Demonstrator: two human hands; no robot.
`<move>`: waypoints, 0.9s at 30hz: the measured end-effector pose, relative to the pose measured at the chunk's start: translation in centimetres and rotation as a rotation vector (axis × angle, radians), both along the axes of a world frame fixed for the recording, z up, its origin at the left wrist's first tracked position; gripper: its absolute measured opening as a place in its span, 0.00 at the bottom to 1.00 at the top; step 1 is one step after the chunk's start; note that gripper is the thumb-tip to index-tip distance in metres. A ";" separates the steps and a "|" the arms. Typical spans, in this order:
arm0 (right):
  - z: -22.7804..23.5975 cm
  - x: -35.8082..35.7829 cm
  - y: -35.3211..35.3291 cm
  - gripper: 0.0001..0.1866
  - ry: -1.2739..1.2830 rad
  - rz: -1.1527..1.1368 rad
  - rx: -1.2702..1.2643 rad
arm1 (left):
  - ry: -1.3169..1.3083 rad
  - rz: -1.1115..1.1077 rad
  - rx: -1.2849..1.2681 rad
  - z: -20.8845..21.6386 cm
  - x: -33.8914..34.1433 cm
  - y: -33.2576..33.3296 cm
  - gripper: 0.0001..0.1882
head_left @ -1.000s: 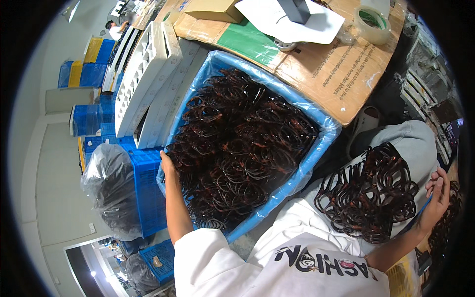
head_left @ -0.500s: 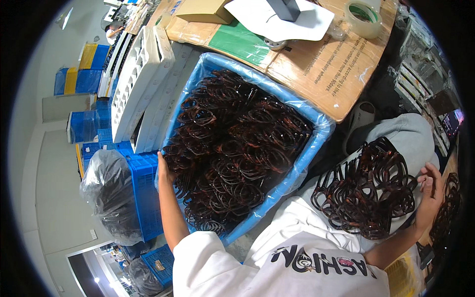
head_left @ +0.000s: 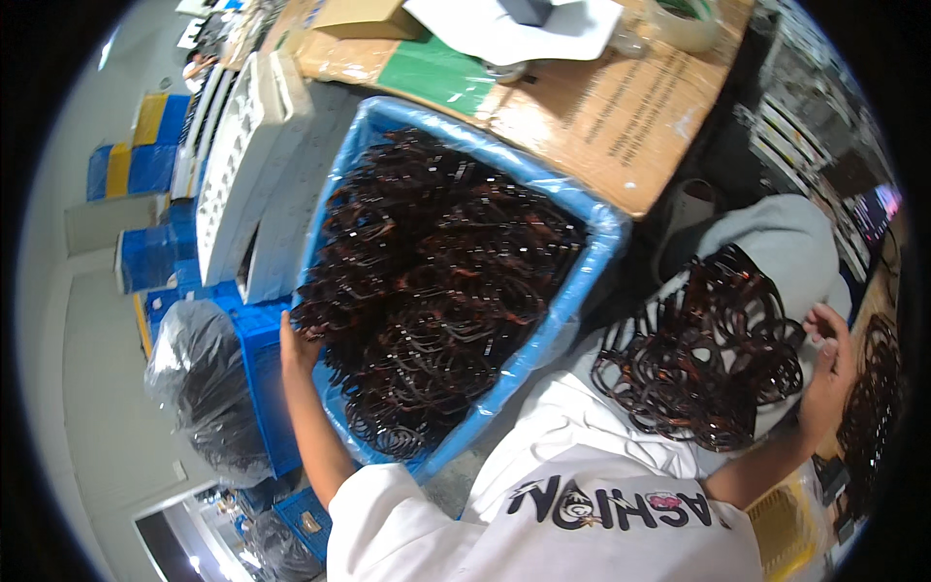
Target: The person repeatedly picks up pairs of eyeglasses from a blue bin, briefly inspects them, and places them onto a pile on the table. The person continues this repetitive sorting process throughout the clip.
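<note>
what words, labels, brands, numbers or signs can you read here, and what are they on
White shirt: large dark lettering, upside down in this view; legible, but I won't copy it.
Cardboard: several lines of dark print, also not copied.
Screen at the right: too small and blurred to read.
White trays: faint marks, too blurred to read.

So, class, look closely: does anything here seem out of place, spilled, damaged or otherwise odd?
One thing: a heap of dark brown loops lies on the person's lap, beside the right hand, while similar pieces fill the blue-lined bin. It looks gathered rather than spilled, and no damage is clear.
</note>
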State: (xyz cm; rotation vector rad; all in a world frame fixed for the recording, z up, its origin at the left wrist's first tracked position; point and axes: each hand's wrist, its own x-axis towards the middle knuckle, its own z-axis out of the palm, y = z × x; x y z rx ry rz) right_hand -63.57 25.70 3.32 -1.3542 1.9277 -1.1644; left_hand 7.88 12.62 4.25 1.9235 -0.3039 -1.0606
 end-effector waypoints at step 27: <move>-0.6 2.7 1.8 0.36 -0.158 -0.102 -0.069 | -0.859 -1.436 -0.977 -3.2 -36.5 11.0 0.34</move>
